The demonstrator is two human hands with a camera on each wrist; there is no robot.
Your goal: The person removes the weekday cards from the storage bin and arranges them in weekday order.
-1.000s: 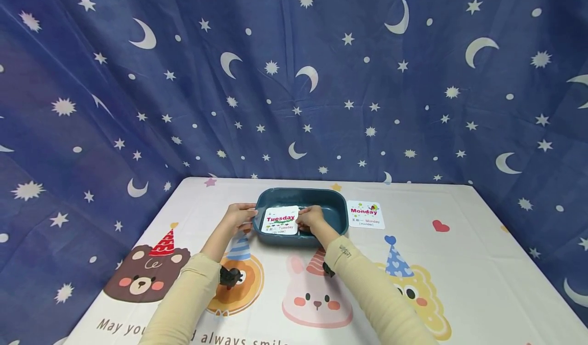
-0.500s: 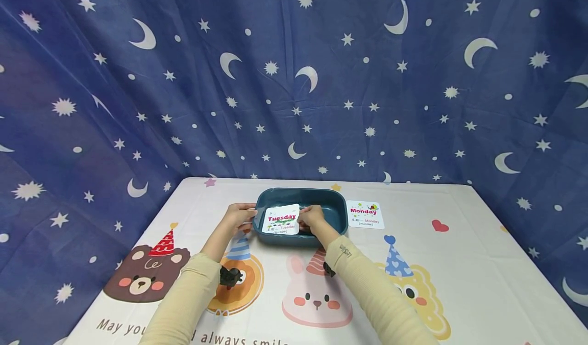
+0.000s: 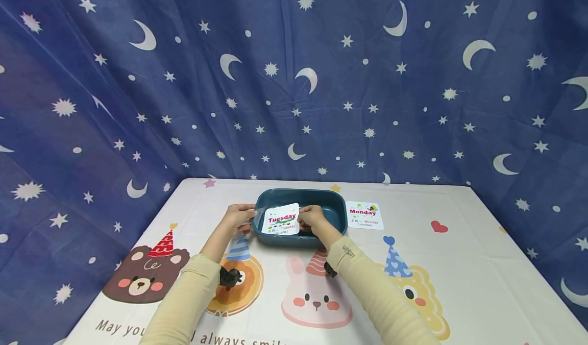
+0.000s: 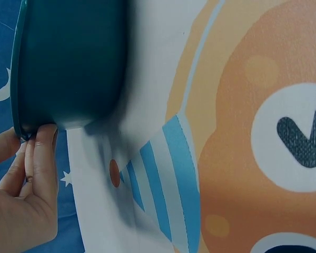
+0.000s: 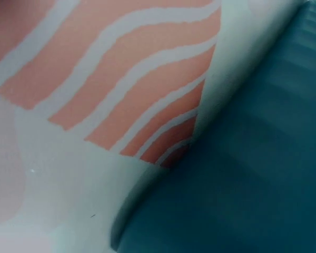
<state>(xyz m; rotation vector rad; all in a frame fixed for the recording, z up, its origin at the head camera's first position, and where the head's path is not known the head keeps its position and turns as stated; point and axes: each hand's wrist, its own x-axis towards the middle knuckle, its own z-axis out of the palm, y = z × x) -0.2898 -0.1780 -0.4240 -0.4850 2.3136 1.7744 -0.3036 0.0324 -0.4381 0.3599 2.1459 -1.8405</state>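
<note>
A dark teal plastic basin [image 3: 300,241] stands on the table. My left hand [image 3: 237,216] pinches its left rim; in the left wrist view the thumb and fingers of the left hand [image 4: 29,184] grip the rim's edge. Inside the basin's left part is a white card [image 3: 280,219] printed "Tuesday", slightly tilted. With its fingertips at the card's right edge, my right hand [image 3: 312,217] pinches it over the basin. The right wrist view has only the side of the basin [image 5: 242,174] and the cloth, with the hand hidden.
A second white card [image 3: 365,215], printed "Monday", lies on the table just right of the basin. The tablecloth [image 3: 482,263] carries cartoon animal prints. Behind the table hangs a blue curtain [image 3: 257,156] with moons and stars.
The "Tuesday" card has tilted a little, its right side rising slightly. Both hands stay nearly in place, the left on the basin's rim.
</note>
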